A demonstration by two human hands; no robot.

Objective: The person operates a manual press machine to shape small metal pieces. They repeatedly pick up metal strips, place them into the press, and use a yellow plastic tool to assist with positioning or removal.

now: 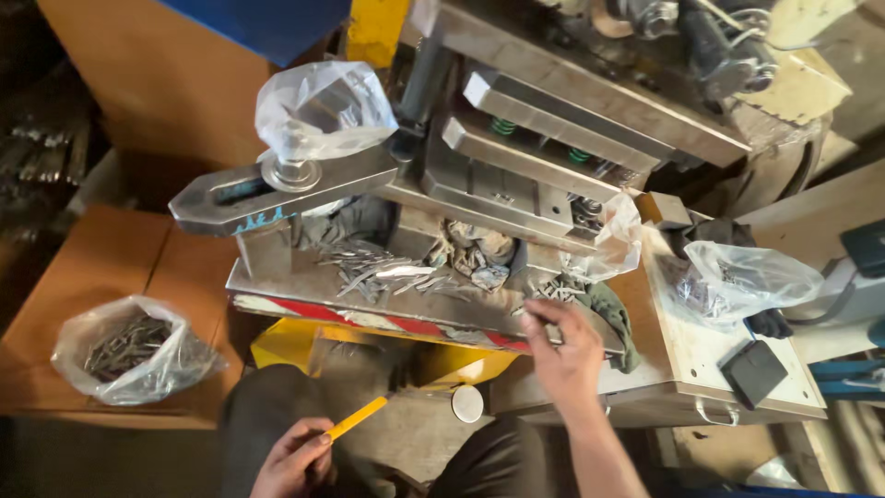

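step in hand, as judged: the right hand [564, 349] is picking up small metal strips [383, 272] from the bed of the press [479, 198]. its fingers are pinched together at the front edge of the bed, apparently on one thin piece, though the piece itself is too small to make out. the left hand [293, 458] rests low over the lap, fingers closed around a yellow stick [358, 417] that points up toward the press.

the strips lie in a loose pile on the bed, left of a crumpled rag [475, 254], well left of the right hand. more of the same fill a clear plastic bag [129, 350] on the brown surface at the left.

next move, as judged: it calls for a fine pinch and a steady carry, since the pieces are thin, slippery and lie in a tangle; fingers should stay clear of the die plates above.

surface and room: the press bed carries a red-and-white striped edge [369, 318] and sits on a yellow base. a second bag [747, 277] lies on the pale tabletop [701, 355] at the right, beside a dark flat block [754, 372]. another bag [323, 106] covers a bolt on the clamp arm. the light is dim, the floor cluttered.
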